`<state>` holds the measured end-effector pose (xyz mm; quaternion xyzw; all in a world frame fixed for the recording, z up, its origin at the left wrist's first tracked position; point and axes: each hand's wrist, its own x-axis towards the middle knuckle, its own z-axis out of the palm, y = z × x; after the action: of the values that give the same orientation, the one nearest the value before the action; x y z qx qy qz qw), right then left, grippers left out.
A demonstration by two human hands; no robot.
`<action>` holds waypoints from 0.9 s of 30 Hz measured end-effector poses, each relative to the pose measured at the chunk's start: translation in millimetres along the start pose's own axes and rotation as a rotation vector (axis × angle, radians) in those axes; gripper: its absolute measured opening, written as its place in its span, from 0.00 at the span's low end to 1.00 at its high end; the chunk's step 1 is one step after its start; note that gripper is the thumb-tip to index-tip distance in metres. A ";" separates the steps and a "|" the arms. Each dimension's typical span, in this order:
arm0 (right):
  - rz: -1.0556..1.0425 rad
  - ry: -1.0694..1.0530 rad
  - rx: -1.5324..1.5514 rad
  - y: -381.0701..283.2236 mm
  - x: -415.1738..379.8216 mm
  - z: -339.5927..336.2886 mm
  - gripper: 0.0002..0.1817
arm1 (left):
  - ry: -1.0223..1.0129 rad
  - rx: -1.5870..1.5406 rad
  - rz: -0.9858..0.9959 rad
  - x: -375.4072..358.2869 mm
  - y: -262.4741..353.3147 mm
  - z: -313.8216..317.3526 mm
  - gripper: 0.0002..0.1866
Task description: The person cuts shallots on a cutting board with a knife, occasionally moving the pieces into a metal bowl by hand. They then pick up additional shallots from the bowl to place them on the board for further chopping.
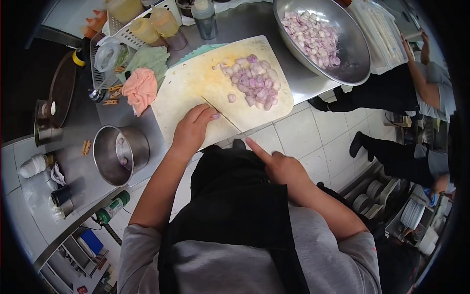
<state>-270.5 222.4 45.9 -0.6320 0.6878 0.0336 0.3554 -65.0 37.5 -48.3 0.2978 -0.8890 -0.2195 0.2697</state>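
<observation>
My left hand (191, 127) is closed on a small purple shallot (215, 116), mostly covered by the fingertips and held on the cutting board (186, 78). My right hand (281, 169) grips a knife, with the index finger stretched along it; the handle is hidden in the palm. The thin blade (225, 116) lies across the board just right of my left fingertips. One cut shallot piece (231, 98) rests right of the blade. Farther back on the board is a pile of cut shallots (257, 81).
A large steel bowl (350, 61) of cut shallots stands at the back right. On the left are a steel pot (139, 147) with a few shallots inside, a pink cloth (140, 88) and squeeze bottles (164, 22). Two other people stand at the right.
</observation>
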 end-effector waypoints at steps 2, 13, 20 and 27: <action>-0.012 0.049 -0.004 3.3 15.9 11.3 0.51 | 0.022 0.014 0.024 0.3 -0.5 0.9 0.12; -0.028 0.085 -0.030 -3.7 16.1 4.0 0.49 | 0.025 -0.018 0.013 -1.0 -0.9 0.2 0.11; -0.034 0.078 0.002 -5.9 27.9 5.8 0.48 | 0.023 -0.048 0.002 -6.4 -4.6 2.6 0.12; -0.016 0.052 0.049 -12.2 39.0 10.9 0.48 | 0.030 -0.017 0.026 -5.8 -2.8 -0.8 0.11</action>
<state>-252.7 192.4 22.0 -0.6291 0.6925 -0.0025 0.3530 -59.5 39.1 -51.2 0.2870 -0.8869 -0.2190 0.2882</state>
